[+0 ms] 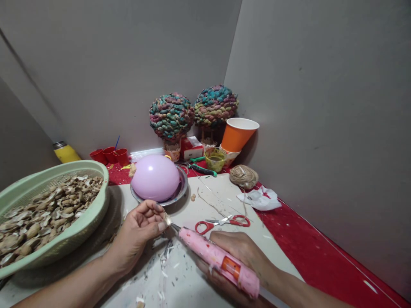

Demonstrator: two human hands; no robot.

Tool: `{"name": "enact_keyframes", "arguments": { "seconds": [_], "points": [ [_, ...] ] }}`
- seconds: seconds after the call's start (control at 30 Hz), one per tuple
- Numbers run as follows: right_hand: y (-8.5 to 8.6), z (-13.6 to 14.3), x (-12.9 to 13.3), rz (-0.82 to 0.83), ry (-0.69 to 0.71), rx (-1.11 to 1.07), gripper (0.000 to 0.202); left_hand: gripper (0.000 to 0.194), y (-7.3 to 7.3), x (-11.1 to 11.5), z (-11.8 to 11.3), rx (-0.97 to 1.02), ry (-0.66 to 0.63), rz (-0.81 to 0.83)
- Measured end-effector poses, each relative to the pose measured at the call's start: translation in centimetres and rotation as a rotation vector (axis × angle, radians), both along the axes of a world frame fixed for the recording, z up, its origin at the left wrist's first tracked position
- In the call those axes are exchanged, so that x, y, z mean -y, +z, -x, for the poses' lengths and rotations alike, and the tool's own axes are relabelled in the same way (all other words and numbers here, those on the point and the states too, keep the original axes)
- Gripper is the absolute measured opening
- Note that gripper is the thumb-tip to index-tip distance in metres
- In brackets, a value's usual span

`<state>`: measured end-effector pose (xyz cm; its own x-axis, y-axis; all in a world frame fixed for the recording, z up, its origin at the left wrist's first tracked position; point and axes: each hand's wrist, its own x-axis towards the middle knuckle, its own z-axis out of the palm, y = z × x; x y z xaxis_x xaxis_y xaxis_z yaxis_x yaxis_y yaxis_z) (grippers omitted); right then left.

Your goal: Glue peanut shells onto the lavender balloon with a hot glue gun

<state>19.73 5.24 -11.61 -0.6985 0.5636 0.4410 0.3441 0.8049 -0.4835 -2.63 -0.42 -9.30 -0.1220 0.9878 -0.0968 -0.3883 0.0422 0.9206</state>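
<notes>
My right hand (237, 252) is wrapped round a pink hot glue gun (205, 248), its nozzle pointing up and to the left. Between the fingertips of my left hand (143, 224) is a peanut shell (167, 219), and the nozzle tip meets it or is very close to it. Just beyond my left hand a lilac balloon (156, 177) rests in a metal bowl (183, 192). A light green basket (104, 184) full of peanut shells (45, 218) stands at the left.
Red-handled scissors (221, 222) lie beyond the glue gun. A twine ball (244, 176), pliers (202, 170), an orange paper cup (239, 134), and two colourful shell-covered balls (171, 117) stand farther back. Red cups (111, 155) and a yellow bottle (66, 152) are at the back left.
</notes>
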Motion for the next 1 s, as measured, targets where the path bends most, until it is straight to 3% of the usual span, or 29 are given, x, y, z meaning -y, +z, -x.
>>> {"name": "enact_keyframes", "arguments": {
  "seconds": [0.23, 0.6, 0.73, 0.87, 1.0],
  "points": [
    [-1.0, -0.8, -0.8, 0.079, 0.076, 0.068, 0.033, 0.032, 0.2, 0.1, 0.0, 0.008, -0.002, 0.009],
    [-0.1, -0.3, -0.6, 0.004, 0.040, -0.024, 0.028, 0.031, 0.3, 0.3, -0.3, 0.013, -0.044, 0.033],
    [0.5, -0.5, -1.3, 0.018, -0.067, -0.029, 0.029, 0.031, 0.3, 0.6, -0.4, 0.012, -0.058, 0.011],
    [0.9, -0.8, -3.1, 0.020, -0.241, 0.104, 0.032, 0.031, 0.8, 1.1, -0.7, 0.026, -0.047, -0.048],
    [1.2, -1.3, -5.0, 0.045, -0.339, 0.363, 0.013, 0.031, 2.4, 1.7, -0.6, 0.035, -0.032, -0.124]
  ]
}}
